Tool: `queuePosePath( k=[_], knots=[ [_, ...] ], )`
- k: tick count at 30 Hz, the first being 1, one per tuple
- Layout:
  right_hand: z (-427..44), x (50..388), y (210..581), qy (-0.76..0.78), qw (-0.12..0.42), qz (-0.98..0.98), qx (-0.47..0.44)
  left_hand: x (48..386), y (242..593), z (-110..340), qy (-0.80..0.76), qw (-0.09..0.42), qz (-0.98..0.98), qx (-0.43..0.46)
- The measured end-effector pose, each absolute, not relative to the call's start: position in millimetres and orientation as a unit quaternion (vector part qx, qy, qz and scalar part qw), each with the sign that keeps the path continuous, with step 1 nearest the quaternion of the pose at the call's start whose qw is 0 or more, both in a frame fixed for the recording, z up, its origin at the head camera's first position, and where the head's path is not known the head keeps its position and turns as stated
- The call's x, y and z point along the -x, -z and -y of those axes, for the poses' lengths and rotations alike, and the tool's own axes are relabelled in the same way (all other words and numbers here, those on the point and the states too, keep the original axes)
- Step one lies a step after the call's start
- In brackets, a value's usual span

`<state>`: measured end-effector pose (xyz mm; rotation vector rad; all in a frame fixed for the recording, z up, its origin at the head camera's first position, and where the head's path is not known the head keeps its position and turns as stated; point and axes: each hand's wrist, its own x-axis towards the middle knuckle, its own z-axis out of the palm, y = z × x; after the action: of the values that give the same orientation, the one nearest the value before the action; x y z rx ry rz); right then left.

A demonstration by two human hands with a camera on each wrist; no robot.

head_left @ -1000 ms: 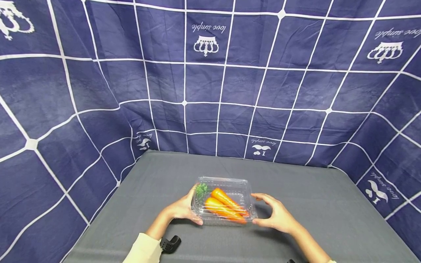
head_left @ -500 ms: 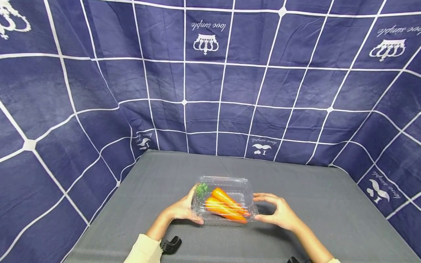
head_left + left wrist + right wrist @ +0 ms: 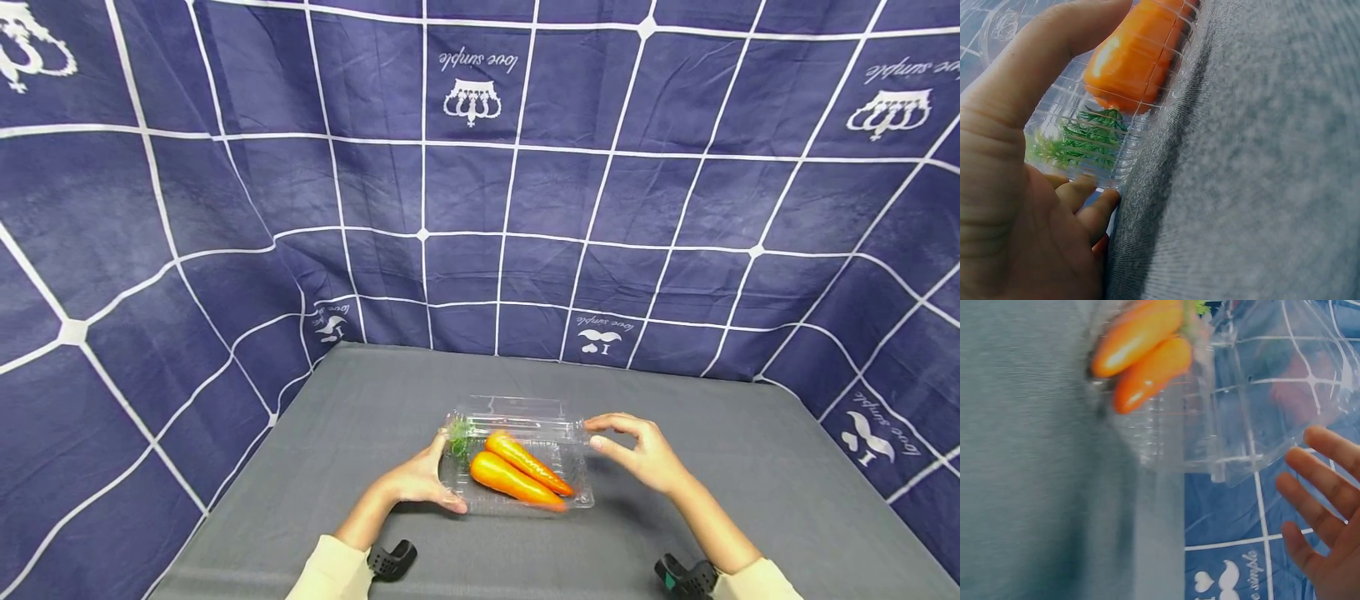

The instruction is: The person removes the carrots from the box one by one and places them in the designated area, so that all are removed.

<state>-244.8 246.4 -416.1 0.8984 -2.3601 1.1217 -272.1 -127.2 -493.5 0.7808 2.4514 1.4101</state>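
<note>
The box [image 3: 480, 500] sits mid-worktop [image 3: 765, 483], wide room either side, carrots [image 3: 517, 482] inside. Left hand [image 3: 420, 482] grips its left edge; right hand [image 3: 648, 454] (fingers spread) touches the raised lid's [image 3: 517, 427] right edge.

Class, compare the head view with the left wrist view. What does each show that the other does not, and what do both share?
Only the head view shows the right hand, the black bands, the sleeves and the thin tips of both carrots.
Only the left wrist view shows the left palm, plus a small red patch by the fingers, too unclear to name.
Both share the left hand gripping the box, the leaves, the cloth, the backdrop and a carrot's thick end.
</note>
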Motion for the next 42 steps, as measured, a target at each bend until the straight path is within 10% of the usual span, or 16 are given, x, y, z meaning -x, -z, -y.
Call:
queuePosePath(
  k=[13,42],
  knots=[
    [-216,259,364,-0.457,0.183,0.844,-0.211,272,493,127,-0.489,0.109,-0.821,-0.274],
    [-215,330,378,-0.519,0.104,0.844,-0.088,271,490,127,-0.495,0.122,-0.815,-0.275]
  ],
)
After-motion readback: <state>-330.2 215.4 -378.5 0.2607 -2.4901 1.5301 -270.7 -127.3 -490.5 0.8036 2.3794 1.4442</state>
